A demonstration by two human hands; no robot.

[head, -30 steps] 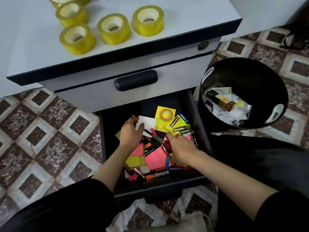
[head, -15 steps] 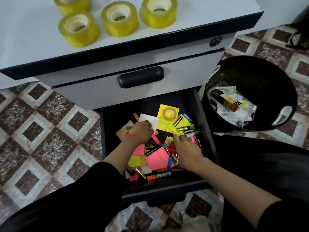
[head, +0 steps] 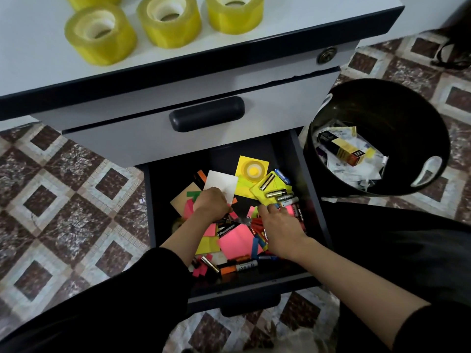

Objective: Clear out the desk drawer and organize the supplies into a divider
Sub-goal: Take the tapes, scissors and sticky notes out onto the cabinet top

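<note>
The open lower drawer (head: 150,207) holds the supplies in a loose heap: pink sticky notes (head: 237,240), yellow sheets, batteries (head: 276,192), a white card (head: 224,183) and a marker (head: 239,265).

Both hands are inside it. The left hand (head: 211,203) is knuckles-up, fingers curled down into the heap. The right hand (head: 277,225) is likewise curled, thumb toward the batteries. Whether either grips anything cannot be told.

Change: a second ago the left hand lay beside the white card; it now covers the card's near corner. The right hand has edged toward the batteries just beyond it. Over the last half second neither has shifted much.

Writing: "Panasonic" reads on a black pack (head: 226,230) between the hands. The marker's label and the print on the yellow-and-black box (head: 341,149) are too small to read.

Edges and room: bare black floor shows beyond the left hand, under the closed upper drawer, whose handle (head: 206,113) is above. The heap reaches the wall right of the right hand. Just outside that wall stands a black bin (head: 407,110). Yellow tape rolls (head: 100,34) sit on the desk top (head: 38,59), well beyond both hands.
</note>
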